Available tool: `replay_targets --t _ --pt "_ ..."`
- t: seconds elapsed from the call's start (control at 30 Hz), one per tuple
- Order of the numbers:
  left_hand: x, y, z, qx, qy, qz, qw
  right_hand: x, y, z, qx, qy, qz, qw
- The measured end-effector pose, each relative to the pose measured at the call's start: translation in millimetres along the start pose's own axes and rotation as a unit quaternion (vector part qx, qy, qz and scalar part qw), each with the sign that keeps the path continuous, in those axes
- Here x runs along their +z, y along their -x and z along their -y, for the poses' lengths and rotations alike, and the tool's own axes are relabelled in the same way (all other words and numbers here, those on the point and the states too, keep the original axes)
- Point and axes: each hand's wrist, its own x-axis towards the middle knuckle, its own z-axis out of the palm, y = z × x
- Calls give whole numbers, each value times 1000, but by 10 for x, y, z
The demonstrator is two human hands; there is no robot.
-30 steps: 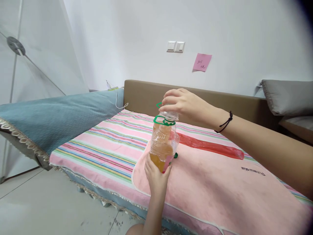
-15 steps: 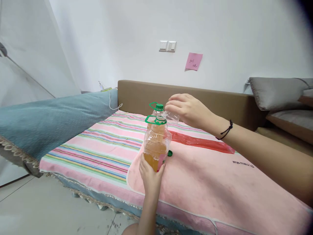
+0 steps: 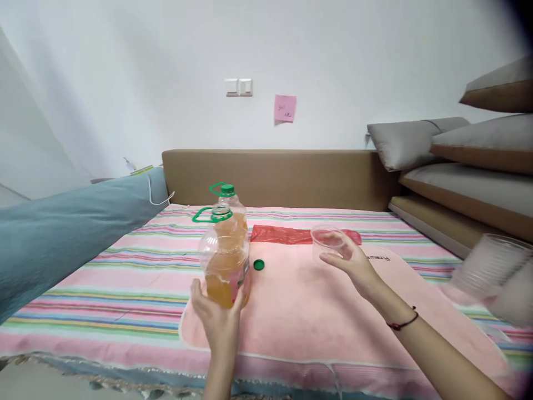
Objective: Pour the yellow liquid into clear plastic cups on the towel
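Observation:
My left hand [image 3: 219,311] is cupped round the lower near side of a clear plastic bottle [image 3: 227,275] part full of amber liquid. This bottle's mouth is uncapped, with a green carrying ring at its neck. Right behind it stands a second bottle [image 3: 238,215] with a green cap in place. A loose green cap [image 3: 259,265] lies on the pink mat to the right. In my right hand [image 3: 352,269] is a clear plastic cup [image 3: 318,250], held upright by its side between thumb and fingers, over the mat near a red plastic bag [image 3: 281,235].
The pink mat [image 3: 291,322] lies on a striped bed cover [image 3: 125,278]. Stacked clear cups [image 3: 487,272] lie at the right edge. Grey and brown cushions [image 3: 470,189] pile up behind them. A brown backrest [image 3: 275,178] runs along the wall, and a blue-covered armrest [image 3: 83,216] is at left.
My right hand has moved from beside the bottle tops, down and right, with the cup. My left hand stays at the bottle. The view has turned right, bringing the stacked cups into sight.

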Motion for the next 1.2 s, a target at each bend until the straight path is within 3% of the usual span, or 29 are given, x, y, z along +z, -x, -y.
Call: replay_targets --t 0.1,0.17,0.23,0.33,0.43,0.57,0.63,0.73,0.83,0.9,1.03,1.2 --pt "23 33 -101 127 -50 -104 985 -329 139 -193 30 -52 -51 997" --pt "101 126 -184 201 -61 -121 970 -522 221 -354 51 -109 -80 989" --pt "217 287 -280 270 -30 -75 959 -686 313 -514 77 -167 -96 978" --pt "413 613 -465 333 76 114 933 -872 466 -673 109 -238 -108 959" --pt "611 942 -754 268 163 300 901 -1007 578 -696 125 -298 -123 939" --pt "948 1269 -1389 118 224 426 869 -1155 617 -624 126 -340 -138 922" --pt "1148 1379 -1773 37 281 449 848 -1221 619 -592 112 -360 -147 914" --pt "1407 1489 -2277 -63 373 493 784 -1310 631 -565 88 -372 -138 914" --pt "1567 1529 -2583 -120 394 527 744 -1406 633 -571 68 -370 -128 917" --pt "1661 1518 -2699 -134 381 521 752 -1483 625 -591 80 -371 -168 910" --pt "2013 1478 -2929 -117 378 484 780 -1643 615 -611 149 -354 -314 868" --pt "2721 1646 -3360 -106 414 545 721 -1765 624 -543 172 -387 -412 807"
